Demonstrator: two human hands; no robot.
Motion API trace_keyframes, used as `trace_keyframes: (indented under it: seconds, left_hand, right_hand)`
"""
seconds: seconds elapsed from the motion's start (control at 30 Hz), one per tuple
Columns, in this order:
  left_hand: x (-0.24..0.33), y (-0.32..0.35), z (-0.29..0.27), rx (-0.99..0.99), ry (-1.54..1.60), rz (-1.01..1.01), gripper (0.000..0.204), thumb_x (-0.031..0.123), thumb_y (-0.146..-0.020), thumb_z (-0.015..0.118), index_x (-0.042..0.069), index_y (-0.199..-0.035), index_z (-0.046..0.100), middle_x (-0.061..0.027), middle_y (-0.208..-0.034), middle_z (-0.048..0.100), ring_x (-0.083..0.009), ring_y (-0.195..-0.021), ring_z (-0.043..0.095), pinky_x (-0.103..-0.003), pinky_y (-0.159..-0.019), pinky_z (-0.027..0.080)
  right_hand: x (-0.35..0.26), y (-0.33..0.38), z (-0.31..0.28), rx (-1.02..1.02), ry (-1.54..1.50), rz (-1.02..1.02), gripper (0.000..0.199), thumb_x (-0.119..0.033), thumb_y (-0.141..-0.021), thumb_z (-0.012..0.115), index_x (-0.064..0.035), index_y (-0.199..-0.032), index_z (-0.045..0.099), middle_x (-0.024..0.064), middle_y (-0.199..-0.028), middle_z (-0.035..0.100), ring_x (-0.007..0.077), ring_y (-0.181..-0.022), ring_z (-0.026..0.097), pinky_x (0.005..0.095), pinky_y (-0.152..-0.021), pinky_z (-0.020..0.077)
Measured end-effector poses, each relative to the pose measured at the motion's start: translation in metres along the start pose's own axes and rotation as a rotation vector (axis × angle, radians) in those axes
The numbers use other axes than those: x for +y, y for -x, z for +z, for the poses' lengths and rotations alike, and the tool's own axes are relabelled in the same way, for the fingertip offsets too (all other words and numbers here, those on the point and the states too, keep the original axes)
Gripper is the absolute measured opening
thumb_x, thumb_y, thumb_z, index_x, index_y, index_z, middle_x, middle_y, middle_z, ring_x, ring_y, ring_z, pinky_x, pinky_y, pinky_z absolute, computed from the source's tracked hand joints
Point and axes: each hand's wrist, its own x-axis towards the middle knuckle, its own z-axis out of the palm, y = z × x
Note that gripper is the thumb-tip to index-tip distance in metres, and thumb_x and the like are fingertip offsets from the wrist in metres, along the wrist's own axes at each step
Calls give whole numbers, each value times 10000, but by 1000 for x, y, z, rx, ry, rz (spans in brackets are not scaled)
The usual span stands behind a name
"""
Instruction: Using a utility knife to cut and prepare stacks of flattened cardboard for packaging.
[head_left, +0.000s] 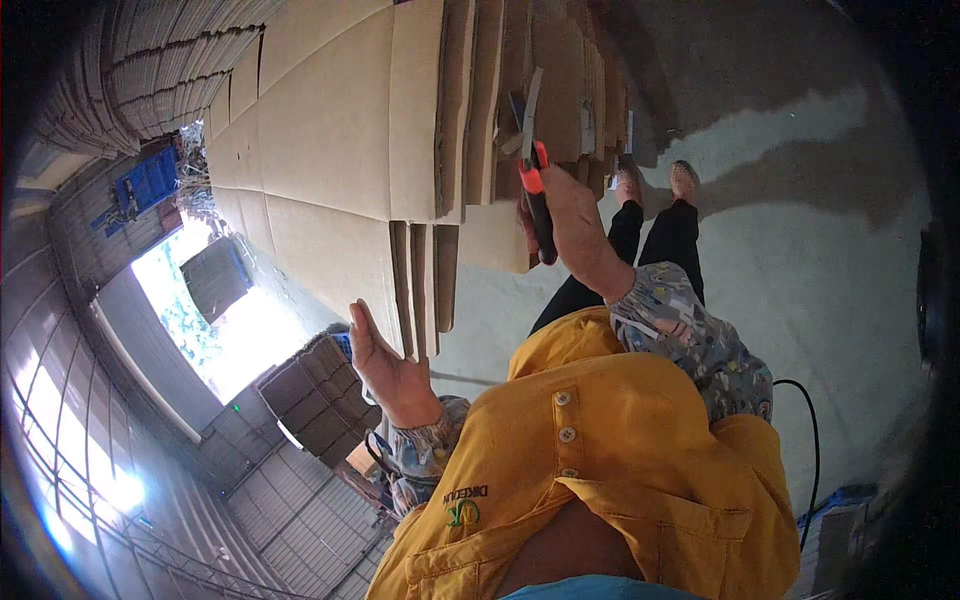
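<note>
Many cardboard sheets [330, 170] were stacked beside the left hand [390, 372], its fingers extended straight, gripping nothing; the right hand [584, 228] curled its fingers around a red-and-black bladed tool [531, 177].

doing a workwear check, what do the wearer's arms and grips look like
The bare, ungloved left grip and bare, ungloved right grip emerge from loose, tapering, grey camouflage-patterned fabric sleeves, worn with a mustard-yellow buttoned shirt.
</note>
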Motion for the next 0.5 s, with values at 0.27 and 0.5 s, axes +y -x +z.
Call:
trace_keyframes:
  seconds: [0.27,0.5]
  left_hand:
    - [0,-2,-3,36,59,-45,260,207,-885,463,29,-1059,542,-111,-1095,563,-263,-971,558,-437,-842,457]
    - [-16,-27,-19,92,50,-292,170,238,-863,509,107,-938,586,-34,-1044,568,-215,-1054,475,-423,-926,347]
  right_hand:
    - [19,40,-18,-101,-33,223,420,-425,-894,324,-66,-718,452,34,-559,482,95,-431,444,211,-377,344]
    - [-19,25,-44,144,-386,-3,314,-413,-873,449,-108,-809,416,10,-620,432,115,-525,455,253,-491,395]
